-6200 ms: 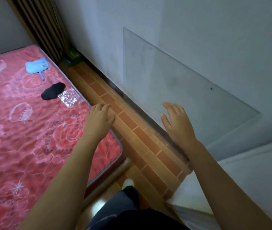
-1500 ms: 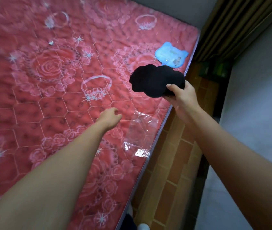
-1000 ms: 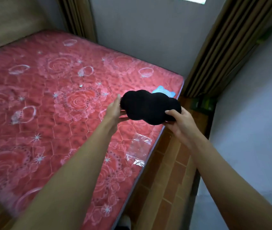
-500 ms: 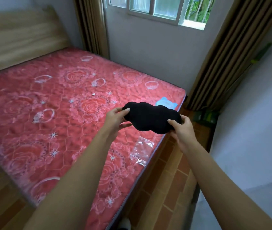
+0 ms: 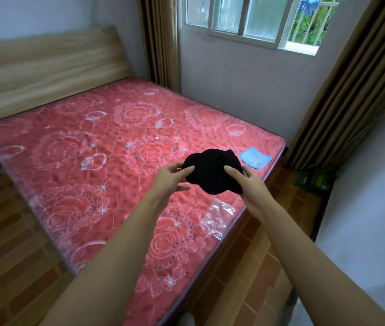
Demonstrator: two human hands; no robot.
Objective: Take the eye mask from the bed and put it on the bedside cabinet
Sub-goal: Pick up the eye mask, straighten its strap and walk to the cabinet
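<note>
Both hands hold the black mask up in the air above the right part of the bed, clear of the mattress. The left hand grips its left end, fingers closed on the fabric with the thumb below. The right hand grips the right end, fingers pressed over the front of the mask. The mask's long axis runs left to right, tilted a little so the right end sits lower and nearer; its broad face is turned toward the camera, and the cloth bunches up, with a lobe rising at the far right corner.

On the mattress, a blue pad with small ears lies just beyond the mask, near the far right edge. A clear plastic bag lies flat at the near right edge, below the right hand. A wooden headboard stands at the far left, a window above the far wall, with brown curtains on both sides of it. Brick-patterned floor surrounds the bed.
</note>
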